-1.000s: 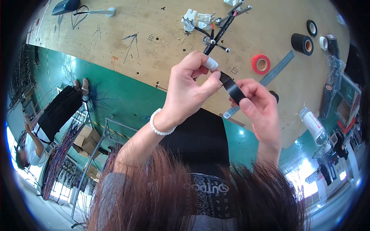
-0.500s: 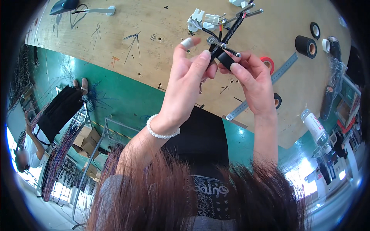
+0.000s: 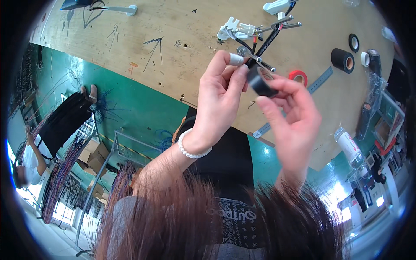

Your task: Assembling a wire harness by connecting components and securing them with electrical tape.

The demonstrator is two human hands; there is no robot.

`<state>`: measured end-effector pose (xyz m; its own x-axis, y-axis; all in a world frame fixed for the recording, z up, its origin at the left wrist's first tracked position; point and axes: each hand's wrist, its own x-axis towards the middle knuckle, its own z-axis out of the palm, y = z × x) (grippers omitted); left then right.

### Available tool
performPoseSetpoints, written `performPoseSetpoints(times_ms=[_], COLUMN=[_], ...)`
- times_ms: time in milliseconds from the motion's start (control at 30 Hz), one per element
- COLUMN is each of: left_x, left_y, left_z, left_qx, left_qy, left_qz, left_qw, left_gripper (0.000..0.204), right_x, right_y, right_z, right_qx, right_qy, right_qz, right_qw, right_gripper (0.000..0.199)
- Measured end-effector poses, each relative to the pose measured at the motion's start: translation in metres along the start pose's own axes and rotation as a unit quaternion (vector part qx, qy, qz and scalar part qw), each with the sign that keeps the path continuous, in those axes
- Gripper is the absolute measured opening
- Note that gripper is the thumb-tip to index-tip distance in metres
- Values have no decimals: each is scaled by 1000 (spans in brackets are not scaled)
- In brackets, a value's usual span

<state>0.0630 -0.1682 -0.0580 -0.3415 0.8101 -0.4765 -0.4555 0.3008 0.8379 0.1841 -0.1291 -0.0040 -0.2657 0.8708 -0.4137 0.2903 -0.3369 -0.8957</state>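
A black-sleeved wire harness runs up the board between metal pegs, with white plastic connectors at its left branch. My left hand, with a white wrap on the index finger, pinches the harness just below a peg. The exact spot is hidden by my fingertips. Beside it, my right hand holds a roll of black tape by its rim, the fingers at the edge and the thumb standing off. Motion smears the roll, so a strand between it and the harness cannot be made out.
On the wooden board lie a red tape roll, a steel ruler, black tape rolls and a white roll. A plastic bottle is at the right. Another person is far left.
My right hand has drawn the tape roll slightly down, turned it and lifted its thumb away. My left index finger, stretched out before, has curled in against the harness.
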Motion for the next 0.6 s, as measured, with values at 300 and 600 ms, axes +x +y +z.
performPoseSetpoints(times_ms=[300,600], left_x=[-22,-5], left_y=[7,10], left_z=[-1,9], left_qx=[-4,-34], left_qy=[-12,33], left_qz=[70,0], left_qw=[997,999], left_gripper=[61,52], right_x=[-12,16], right_y=[-11,52], right_z=[62,36], right_qx=[-168,362], right_qy=[161,47], right_qz=[-110,124], right_qw=[966,923], right_gripper=[29,32])
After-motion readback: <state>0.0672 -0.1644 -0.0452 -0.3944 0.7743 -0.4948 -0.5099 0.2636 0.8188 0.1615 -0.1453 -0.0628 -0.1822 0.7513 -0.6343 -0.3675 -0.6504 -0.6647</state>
